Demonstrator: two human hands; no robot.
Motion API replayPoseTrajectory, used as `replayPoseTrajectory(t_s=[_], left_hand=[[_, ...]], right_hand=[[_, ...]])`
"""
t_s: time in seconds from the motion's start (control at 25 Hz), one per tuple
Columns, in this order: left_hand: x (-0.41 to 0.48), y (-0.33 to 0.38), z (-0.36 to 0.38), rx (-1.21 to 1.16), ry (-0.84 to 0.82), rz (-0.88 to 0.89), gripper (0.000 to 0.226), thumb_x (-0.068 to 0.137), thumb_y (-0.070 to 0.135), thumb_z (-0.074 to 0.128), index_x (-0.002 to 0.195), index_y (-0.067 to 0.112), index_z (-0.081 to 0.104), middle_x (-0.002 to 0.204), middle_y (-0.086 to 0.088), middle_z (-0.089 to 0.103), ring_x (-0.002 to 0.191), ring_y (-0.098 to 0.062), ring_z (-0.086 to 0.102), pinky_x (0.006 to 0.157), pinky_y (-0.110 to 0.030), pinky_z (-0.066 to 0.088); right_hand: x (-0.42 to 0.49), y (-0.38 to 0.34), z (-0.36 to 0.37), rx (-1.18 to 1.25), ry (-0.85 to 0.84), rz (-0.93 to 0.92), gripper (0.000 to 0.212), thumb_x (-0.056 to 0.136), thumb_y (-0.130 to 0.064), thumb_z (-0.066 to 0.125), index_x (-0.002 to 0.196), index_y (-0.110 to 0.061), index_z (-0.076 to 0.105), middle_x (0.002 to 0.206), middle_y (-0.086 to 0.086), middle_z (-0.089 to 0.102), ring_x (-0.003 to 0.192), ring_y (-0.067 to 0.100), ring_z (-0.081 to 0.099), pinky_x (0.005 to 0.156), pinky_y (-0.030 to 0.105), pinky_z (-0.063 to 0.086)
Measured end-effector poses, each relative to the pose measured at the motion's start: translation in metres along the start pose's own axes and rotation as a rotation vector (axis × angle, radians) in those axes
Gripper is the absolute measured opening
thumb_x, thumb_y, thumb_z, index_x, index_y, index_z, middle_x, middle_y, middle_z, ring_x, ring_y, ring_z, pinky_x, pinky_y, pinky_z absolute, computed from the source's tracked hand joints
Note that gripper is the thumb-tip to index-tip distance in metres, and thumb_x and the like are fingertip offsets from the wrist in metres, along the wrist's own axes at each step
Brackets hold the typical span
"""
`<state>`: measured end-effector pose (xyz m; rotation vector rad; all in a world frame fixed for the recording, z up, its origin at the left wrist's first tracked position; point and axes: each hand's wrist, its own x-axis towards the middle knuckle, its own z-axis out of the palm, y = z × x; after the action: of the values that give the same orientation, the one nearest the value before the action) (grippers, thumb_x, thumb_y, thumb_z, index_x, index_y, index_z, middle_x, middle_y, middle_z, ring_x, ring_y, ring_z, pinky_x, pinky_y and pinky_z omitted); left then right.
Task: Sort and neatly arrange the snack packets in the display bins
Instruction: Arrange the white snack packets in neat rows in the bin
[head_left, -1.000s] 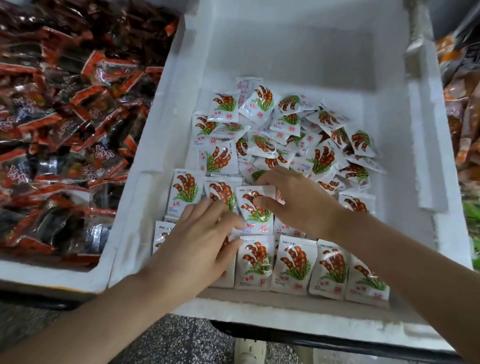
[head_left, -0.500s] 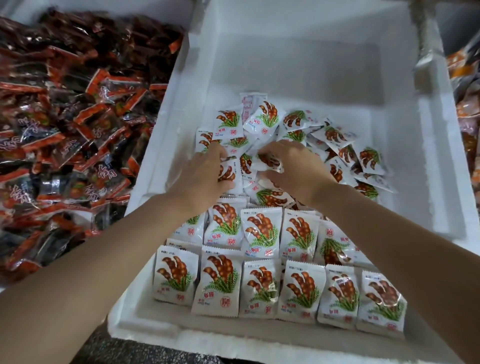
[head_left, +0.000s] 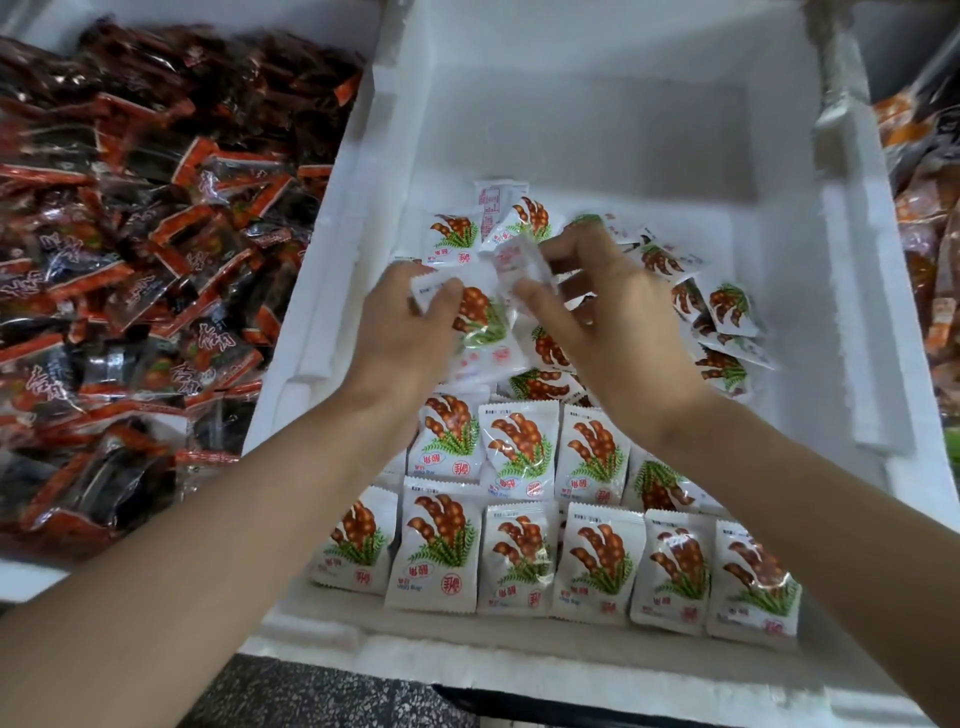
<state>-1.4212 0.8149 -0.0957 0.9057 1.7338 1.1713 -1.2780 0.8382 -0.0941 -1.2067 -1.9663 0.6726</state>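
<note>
Left hand (head_left: 400, 332) and right hand (head_left: 618, 322) are bare, with bare forearms (head_left: 208, 545) reaching the frame's edge.

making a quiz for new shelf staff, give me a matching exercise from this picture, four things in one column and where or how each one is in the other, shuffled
Column one
1. left hand
2. right hand
3. front row of white packets
4. red-and-black packets

Column two
A. heaped in the left bin
B. pinches a blurred pale packet
C. lined up side by side along the near wall of the foam bin
D. holds a packet with its pod picture up

Pairs: 1-D, 2-B, 3-C, 4-A
</note>
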Motion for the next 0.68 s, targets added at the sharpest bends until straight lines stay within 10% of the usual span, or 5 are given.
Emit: replayPoseTrajectory(t_s=[0.28,0.4,0.56,0.68], left_hand=[[-0.030,0.003,0.002,-0.279,-0.313,-0.174,0.054,0.083,0.048,0.065,0.126,0.017,0.055,0.115,-0.008,0.068,0.105,-0.024,0.066,0.093,-0.047,0.051],[-0.043,-0.004,0.008,-0.007,-0.340,-0.039,0.043,0.078,0.036,0.076,0.114,0.027,0.055,0.094,0.007,0.069,0.088,0.002,0.064,0.077,-0.020,0.050],[-0.050,-0.009,0.012,0.170,-0.366,0.122,0.021,0.090,0.025,0.064,0.108,0.029,0.054,0.097,0.005,0.068,0.090,-0.010,0.066,0.084,-0.031,0.054],[-0.050,-0.010,0.014,0.140,-0.347,0.164,0.018,0.089,0.022,0.064,0.101,0.031,0.054,0.102,-0.003,0.066,0.093,-0.011,0.065,0.089,-0.034,0.052]], right_hand=[[-0.024,0.003,-0.018,0.057,-0.242,0.016,0.037,0.090,-0.020,0.060,0.125,-0.017,0.052,0.123,-0.002,0.053,0.083,0.006,0.062,0.080,0.020,0.051],[-0.034,0.005,-0.027,0.002,-0.311,0.031,0.061,0.077,-0.027,0.072,0.132,-0.023,0.045,0.127,-0.005,0.051,0.076,0.004,0.061,0.075,0.021,0.053],[-0.038,0.001,-0.043,-0.243,-0.339,0.096,0.078,0.059,-0.056,0.067,0.131,-0.032,0.047,0.101,-0.019,0.057,0.063,-0.009,0.049,0.060,0.010,0.039],[-0.043,0.001,-0.049,-0.295,-0.399,0.207,0.049,0.064,-0.057,0.066,0.102,-0.027,0.062,0.078,-0.016,0.057,0.056,-0.002,0.046,0.053,0.014,0.033]])
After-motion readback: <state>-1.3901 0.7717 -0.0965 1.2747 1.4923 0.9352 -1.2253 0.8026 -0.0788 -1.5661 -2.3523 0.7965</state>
